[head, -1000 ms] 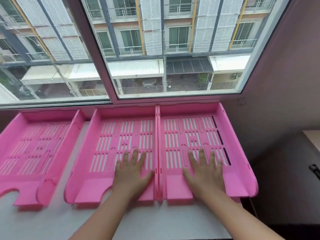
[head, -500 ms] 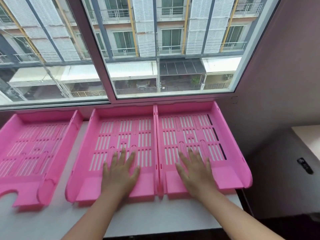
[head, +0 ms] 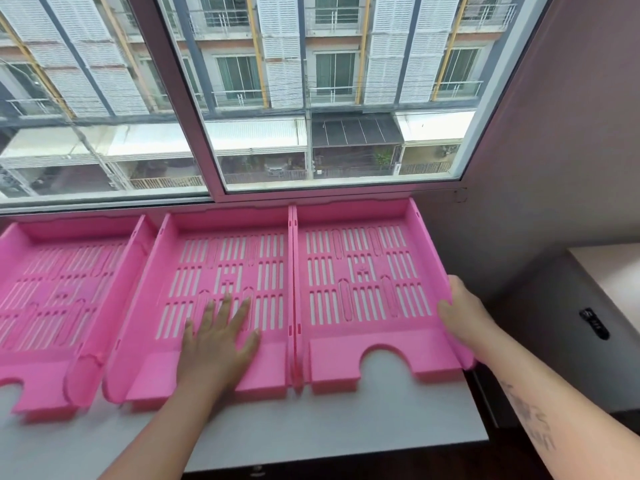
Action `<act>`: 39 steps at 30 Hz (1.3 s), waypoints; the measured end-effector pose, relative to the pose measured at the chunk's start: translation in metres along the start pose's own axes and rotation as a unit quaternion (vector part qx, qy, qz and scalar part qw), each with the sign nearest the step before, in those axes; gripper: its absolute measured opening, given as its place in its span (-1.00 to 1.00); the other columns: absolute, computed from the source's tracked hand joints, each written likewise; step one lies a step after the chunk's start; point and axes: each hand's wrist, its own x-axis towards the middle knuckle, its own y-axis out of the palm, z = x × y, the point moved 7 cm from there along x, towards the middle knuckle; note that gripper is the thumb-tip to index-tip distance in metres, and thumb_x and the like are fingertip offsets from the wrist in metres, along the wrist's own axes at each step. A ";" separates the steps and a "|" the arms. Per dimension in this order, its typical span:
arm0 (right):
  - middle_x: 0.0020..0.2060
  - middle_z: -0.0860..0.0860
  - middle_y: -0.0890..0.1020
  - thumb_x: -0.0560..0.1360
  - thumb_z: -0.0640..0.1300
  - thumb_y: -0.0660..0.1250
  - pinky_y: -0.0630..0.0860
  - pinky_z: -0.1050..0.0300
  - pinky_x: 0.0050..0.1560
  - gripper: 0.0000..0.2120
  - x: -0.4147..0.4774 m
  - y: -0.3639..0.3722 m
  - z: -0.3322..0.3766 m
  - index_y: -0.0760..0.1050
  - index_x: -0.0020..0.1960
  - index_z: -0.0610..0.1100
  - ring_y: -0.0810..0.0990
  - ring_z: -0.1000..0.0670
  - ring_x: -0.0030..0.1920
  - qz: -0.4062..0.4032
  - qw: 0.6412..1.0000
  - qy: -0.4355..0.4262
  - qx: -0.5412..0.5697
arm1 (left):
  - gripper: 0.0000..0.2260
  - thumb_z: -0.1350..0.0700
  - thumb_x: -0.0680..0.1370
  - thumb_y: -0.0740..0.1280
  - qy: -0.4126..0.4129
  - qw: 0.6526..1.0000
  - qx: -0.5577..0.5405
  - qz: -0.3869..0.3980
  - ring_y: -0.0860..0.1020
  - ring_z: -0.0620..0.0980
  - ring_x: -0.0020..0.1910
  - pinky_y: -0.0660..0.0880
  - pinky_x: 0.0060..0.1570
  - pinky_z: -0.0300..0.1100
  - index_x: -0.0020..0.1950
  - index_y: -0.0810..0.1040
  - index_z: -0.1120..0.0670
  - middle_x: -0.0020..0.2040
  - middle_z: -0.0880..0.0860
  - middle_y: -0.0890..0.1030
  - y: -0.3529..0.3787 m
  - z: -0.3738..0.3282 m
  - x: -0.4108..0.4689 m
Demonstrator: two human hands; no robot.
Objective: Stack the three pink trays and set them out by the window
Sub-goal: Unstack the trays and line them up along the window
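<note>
Three pink trays (head: pixel 363 271) lie unstacked under two hands (head: pixel 216 344).

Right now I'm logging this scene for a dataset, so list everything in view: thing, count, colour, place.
pink trays: 3, pink, side by side on the ledge under the window: left tray, middle tray, right tray; middle and right touch, none stacked
ledge: 1, white, below the window
window: 1, pale frame, behind the trays, buildings outside
wall: 1, mauve-grey, at right
side surface: 1, light, lower right
small dark object: 1, black, lower right; cannot tell what it is
left hand: 1, flat, fingers spread, in the middle tray
right hand: 1, on the right tray's outer side wall
</note>
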 end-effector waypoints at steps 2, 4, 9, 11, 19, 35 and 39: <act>0.05 -0.17 0.57 0.53 -0.28 0.09 0.56 -0.17 0.05 -0.63 0.000 0.001 0.002 0.28 0.32 -0.10 0.56 -0.23 -0.03 -0.006 1.000 0.001 -0.002 | -0.37 -0.41 0.50 -0.23 0.002 1.000 -0.001 0.003 -0.21 0.03 0.56 -0.26 0.44 0.14 0.51 -0.30 -0.27 0.58 -0.07 -0.27 0.000 0.001 0.000; 0.05 -0.16 0.56 0.54 -0.27 0.07 0.57 -0.19 0.04 -0.63 -0.001 0.002 0.002 0.26 0.33 -0.09 0.57 -0.22 -0.04 -0.004 1.000 0.001 -0.003 | -0.37 -0.41 0.50 -0.22 0.002 1.000 -0.001 0.001 -0.21 0.03 0.56 -0.27 0.43 0.13 0.52 -0.29 -0.27 0.58 -0.07 -0.27 -0.001 0.002 0.000; 0.07 -0.17 0.55 0.56 -0.26 0.05 0.56 -0.16 0.03 -0.62 -0.001 0.010 0.002 0.23 0.37 -0.10 0.55 -0.21 -0.04 -0.009 1.000 -0.007 -0.001 | -0.37 -0.41 0.50 -0.25 0.001 1.000 0.012 -0.002 -0.21 0.04 0.56 -0.25 0.44 0.14 0.53 -0.28 -0.26 0.58 -0.06 -0.27 -0.001 0.009 0.002; 0.06 -0.18 0.54 0.54 -0.28 0.04 0.55 -0.18 0.03 -0.64 0.001 0.011 0.001 0.23 0.33 -0.12 0.55 -0.22 -0.05 -0.007 1.000 -0.003 -0.004 | -0.37 -0.40 0.50 -0.25 -0.003 1.000 0.007 0.002 -0.20 0.07 0.56 -0.26 0.43 0.15 0.53 -0.28 -0.25 0.58 -0.05 -0.25 -0.002 0.007 0.002; 0.50 -0.16 0.27 0.54 0.00 0.22 0.10 -0.31 0.46 -0.33 -0.013 0.006 0.034 0.06 0.55 -0.18 0.21 -0.24 0.48 -0.151 0.973 -0.071 -0.162 | -0.38 -0.33 0.55 0.02 0.022 0.998 -0.059 -0.010 -0.13 0.09 0.58 -0.20 0.47 0.16 0.58 0.05 -0.17 0.61 -0.02 0.00 -0.044 0.016 0.004; 0.57 -0.15 0.04 0.56 -0.23 0.17 0.31 0.24 -0.49 -0.26 -0.084 0.200 0.187 -0.21 0.59 -0.11 0.48 0.04 -0.30 -0.038 0.975 -0.172 -0.138 | -0.26 -0.09 0.58 0.26 -0.102 0.925 -0.362 0.050 0.53 0.07 0.18 0.56 0.07 0.02 0.58 -0.19 -0.16 0.60 0.07 0.11 -0.054 0.157 -0.008; 0.57 -0.11 0.07 0.53 -0.37 0.12 0.30 0.20 -0.48 -0.25 -0.075 0.196 0.185 -0.18 0.59 -0.07 0.52 0.03 -0.29 -0.063 0.979 -0.139 -0.138 | -0.31 0.18 0.62 0.16 -0.109 0.912 -0.386 0.084 0.49 -0.12 -0.15 0.48 -0.22 -0.19 0.58 -0.20 -0.14 0.60 0.13 0.11 -0.048 0.167 0.004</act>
